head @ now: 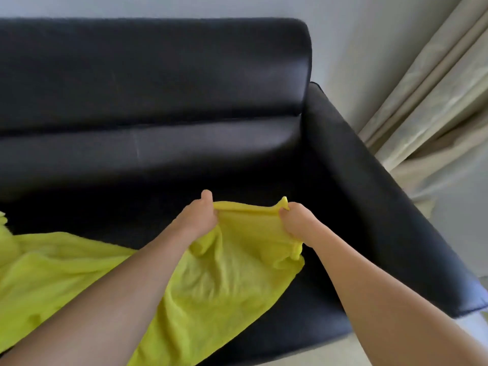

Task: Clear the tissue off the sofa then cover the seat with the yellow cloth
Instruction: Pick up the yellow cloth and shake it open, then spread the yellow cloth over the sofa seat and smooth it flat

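Observation:
A yellow cloth (224,276) lies crumpled across the black sofa seat (311,313), trailing off to the lower left. My left hand (199,216) and my right hand (297,220) each pinch the cloth's far edge, a short stretch of hem pulled taut between them above the seat. The right part of the seat, between the cloth and the armrest, is bare black leather. No tissue is visible anywhere on the sofa.
The sofa backrest (158,70) runs across the top, and the right armrest (383,194) slants down to the lower right. Beige curtains (435,107) hang by the grey wall on the right. Pale floor (343,352) shows at the bottom.

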